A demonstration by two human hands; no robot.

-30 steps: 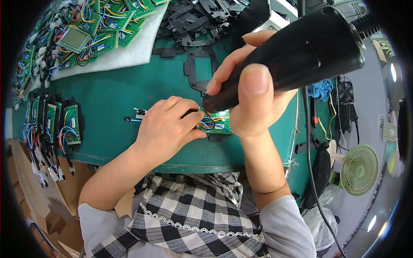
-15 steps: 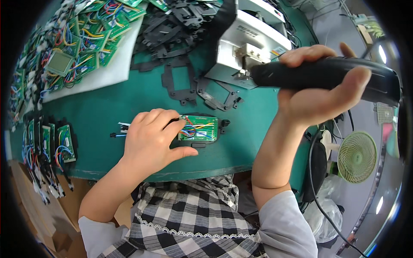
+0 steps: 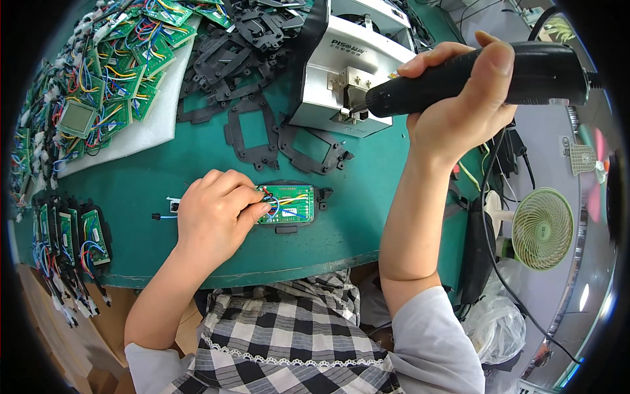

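My right hand (image 3: 469,108) is wrapped round a black electric screwdriver (image 3: 543,73) with a cord at its rear end. The screwdriver's nose points left, its bit at the front outlet of a silver screw feeder (image 3: 318,88). On the green table, my left hand (image 3: 213,213) closes its thumb and fingertips on the left end of a green circuit board (image 3: 298,197) with coloured wires. That board lies in a black plastic frame (image 3: 287,230). Leads with small connectors (image 3: 172,206) stick out left of the hand; the hand hides the board's left end.
A heap of wired green boards (image 3: 121,85) covers white foam (image 3: 154,125) at the far left. Loose black frames (image 3: 252,134) lie beside the feeder. Several framed boards (image 3: 92,236) stand at the left edge. On the right are a green fan (image 3: 543,228) and a plastic bag (image 3: 495,328).
My left thumb has drawn in from spread out to beside the fingertips on the board. The screwdriver stays at the feeder's front. The whole view has shifted slightly.
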